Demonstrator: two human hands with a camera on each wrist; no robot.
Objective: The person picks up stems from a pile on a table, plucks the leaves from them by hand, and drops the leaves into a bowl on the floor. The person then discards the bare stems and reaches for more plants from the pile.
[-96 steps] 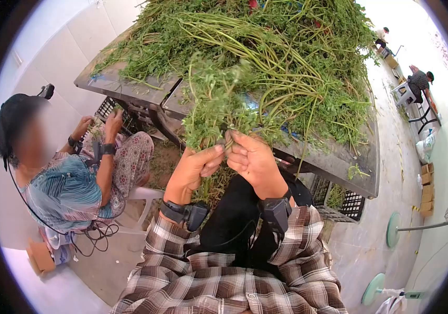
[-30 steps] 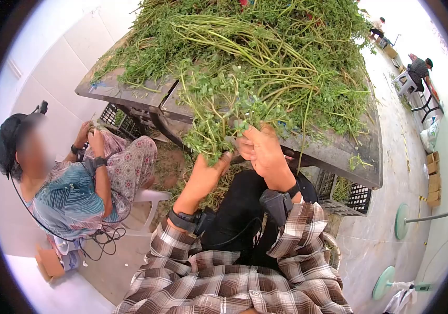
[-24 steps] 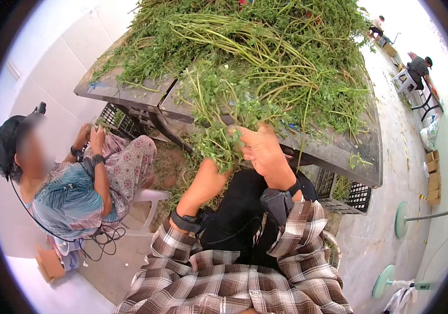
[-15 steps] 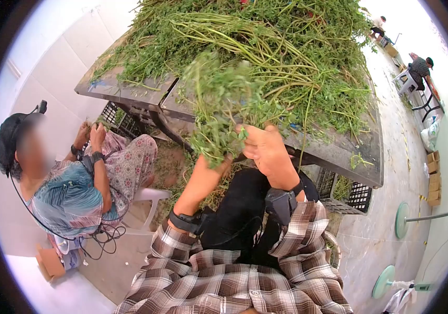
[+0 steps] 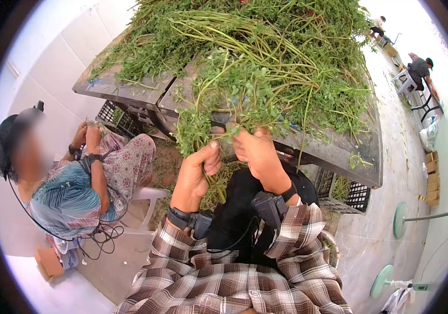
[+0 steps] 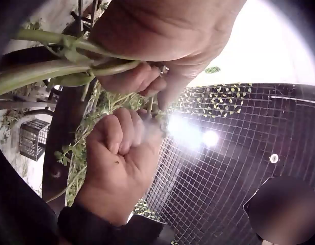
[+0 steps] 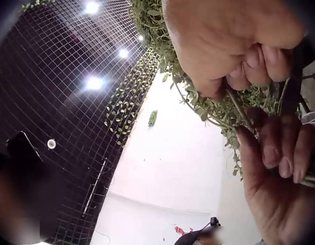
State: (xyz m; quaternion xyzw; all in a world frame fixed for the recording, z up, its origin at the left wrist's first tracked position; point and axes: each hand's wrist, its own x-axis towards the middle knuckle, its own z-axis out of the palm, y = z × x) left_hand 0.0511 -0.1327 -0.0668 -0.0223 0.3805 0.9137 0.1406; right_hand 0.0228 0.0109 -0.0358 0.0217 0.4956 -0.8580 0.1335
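At the table's near edge the left hand grips thick green stems, their cut ends hanging below its fist; in the left wrist view the stems run into its curled fingers. Close beside it, the right hand pinches the leafy part of the same greens. In the right wrist view a stem spans the short gap between the right hand and the left hand. Leafy tops spread above both hands, over the table edge.
A large heap of greens covers much of the dark table. Black crates stand beneath it. On the left sits a person in a patterned top. Cardboard boxes and a green-based stand are at the right.
Since half a second ago the left hand has turned, its thumb and fingers now showing, with stems visible below it. The blurred, moving leafy tops now look steadier. The right hand has shifted slightly left.
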